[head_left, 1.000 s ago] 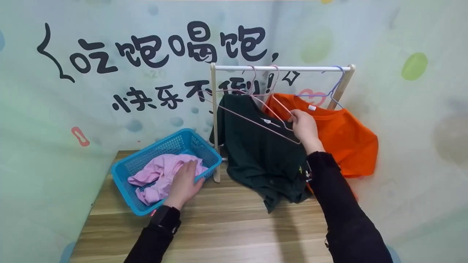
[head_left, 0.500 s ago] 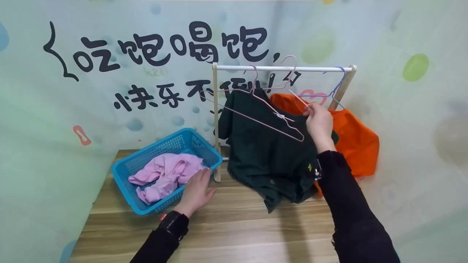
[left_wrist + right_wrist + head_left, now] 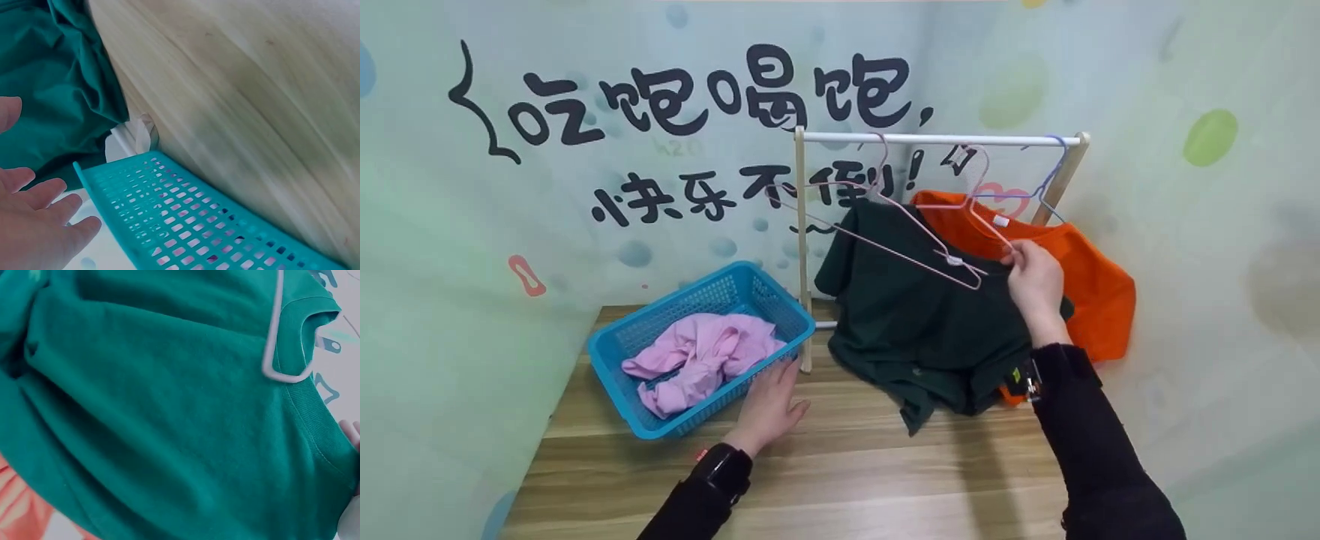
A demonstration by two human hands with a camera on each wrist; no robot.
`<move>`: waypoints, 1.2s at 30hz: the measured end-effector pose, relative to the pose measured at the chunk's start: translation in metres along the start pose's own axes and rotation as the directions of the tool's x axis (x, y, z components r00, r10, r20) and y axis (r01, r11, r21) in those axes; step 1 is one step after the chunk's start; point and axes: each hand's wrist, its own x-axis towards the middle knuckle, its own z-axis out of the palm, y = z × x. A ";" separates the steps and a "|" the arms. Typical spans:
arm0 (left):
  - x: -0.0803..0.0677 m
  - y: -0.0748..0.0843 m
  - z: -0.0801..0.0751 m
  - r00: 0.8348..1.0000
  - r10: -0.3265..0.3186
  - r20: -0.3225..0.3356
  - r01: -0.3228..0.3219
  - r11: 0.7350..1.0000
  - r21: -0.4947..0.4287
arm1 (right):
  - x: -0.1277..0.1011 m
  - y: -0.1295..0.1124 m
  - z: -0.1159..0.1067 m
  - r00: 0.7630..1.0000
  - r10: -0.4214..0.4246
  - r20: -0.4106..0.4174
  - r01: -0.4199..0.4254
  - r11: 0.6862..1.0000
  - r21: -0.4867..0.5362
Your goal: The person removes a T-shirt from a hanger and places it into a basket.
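My right hand [image 3: 1035, 285] pinches the sloping arm of a pink wire hanger [image 3: 992, 227] that carries a dark green T-shirt [image 3: 922, 330]. This hanger's hook top appears just under the rack's white rail [image 3: 840, 138]. In the right wrist view the T-shirt [image 3: 169, 410] fills most of the picture, and fingertips [image 3: 350, 430] show at the right edge. My left hand [image 3: 769, 405] lies with fingers extended at the front side of a blue basket [image 3: 641, 420] with pink cloth [image 3: 705, 349] inside. The left wrist view shows spread fingers beside the basket wall [image 3: 185, 225].
A bare pink hanger [image 3: 913, 223] hangs from the rail, its lower corner overlapping the T-shirt. Behind, an orange top [image 3: 1099, 300] hangs on a purple-blue hanger [image 3: 1040, 196]. The rack's left wooden post [image 3: 801, 247] stands beside the basket on the wooden table [image 3: 825, 480].
The right hand has moved right and down with the hanger and T-shirt; the hook rose above the rail, then dropped below its line. The left hand has withdrawn from the cloth, rightward, beside the basket.
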 end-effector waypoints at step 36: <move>-0.009 0.001 0.019 1.000 0.023 -0.005 -0.023 0.999 -0.049 | -0.144 0.101 0.037 0.927 -0.357 -0.112 0.361 0.932 0.022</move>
